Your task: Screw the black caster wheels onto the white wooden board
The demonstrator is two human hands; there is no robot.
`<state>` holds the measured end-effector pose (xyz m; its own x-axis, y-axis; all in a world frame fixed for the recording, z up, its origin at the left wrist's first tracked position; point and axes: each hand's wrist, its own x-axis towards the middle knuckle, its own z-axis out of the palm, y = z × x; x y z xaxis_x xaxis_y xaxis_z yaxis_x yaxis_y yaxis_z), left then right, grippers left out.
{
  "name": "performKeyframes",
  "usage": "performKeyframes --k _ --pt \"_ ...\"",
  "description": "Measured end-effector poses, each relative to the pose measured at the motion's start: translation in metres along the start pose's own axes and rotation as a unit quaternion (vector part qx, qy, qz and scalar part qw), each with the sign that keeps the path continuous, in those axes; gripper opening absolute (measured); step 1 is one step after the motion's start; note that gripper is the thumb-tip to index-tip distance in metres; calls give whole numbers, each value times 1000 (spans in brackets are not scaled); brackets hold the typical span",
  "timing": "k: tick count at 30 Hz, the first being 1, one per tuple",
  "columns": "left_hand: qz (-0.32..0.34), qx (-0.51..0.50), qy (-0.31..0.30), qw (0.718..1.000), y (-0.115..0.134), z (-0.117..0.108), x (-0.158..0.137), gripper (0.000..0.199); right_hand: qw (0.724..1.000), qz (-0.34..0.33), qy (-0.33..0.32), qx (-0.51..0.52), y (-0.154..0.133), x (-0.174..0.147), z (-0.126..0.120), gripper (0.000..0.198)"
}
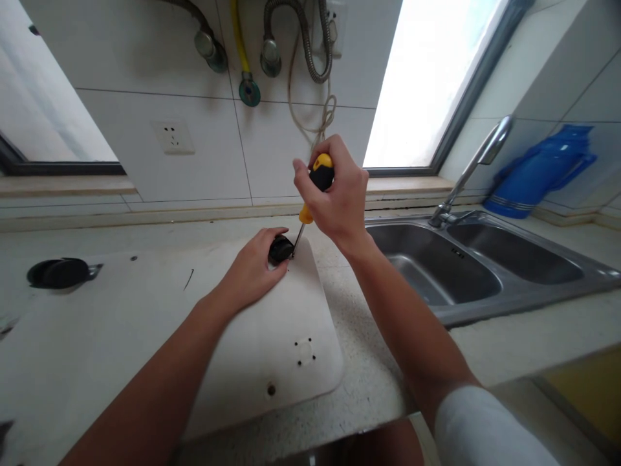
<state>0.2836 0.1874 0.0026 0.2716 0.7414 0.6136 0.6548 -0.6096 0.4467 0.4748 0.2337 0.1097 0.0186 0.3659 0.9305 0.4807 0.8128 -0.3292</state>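
A white board [272, 336] with rounded corners lies on the speckled countertop. Near its far right corner, my left hand [252, 268] grips a black caster wheel [281, 250] between thumb and fingers. My right hand [339, 194] is wrapped round the yellow and black handle of a screwdriver [322, 173]. The screwdriver tilts down to the left, and its tip meets the base beside the caster, where a small dark screw seems to sit. A second black caster [61, 273] stands at the board's far left. Small holes [305, 351] form a square at the near right corner.
A double steel sink [431, 265] with a faucet [470, 171] is set into the counter at right, and a blue thermos jug [543, 171] stands behind it. Wall ahead: pipe valves, a yellow hose [240, 35], a hanging cord and a socket [173, 137].
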Motion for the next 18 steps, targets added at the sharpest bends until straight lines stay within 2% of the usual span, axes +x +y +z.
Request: performKeyframes --k 10,15,18 --pt "-16 -9 -2 1000 -4 3 -1 57 1000 -14 -1 2 -2 -5 8 20" --pt "-27 -18 3 999 -5 3 0 57 993 -56 -43 98 -4 -11 8 12" --pt "-32 -24 5 999 -4 3 0 56 989 -53 -35 136 2 -14 8 20"
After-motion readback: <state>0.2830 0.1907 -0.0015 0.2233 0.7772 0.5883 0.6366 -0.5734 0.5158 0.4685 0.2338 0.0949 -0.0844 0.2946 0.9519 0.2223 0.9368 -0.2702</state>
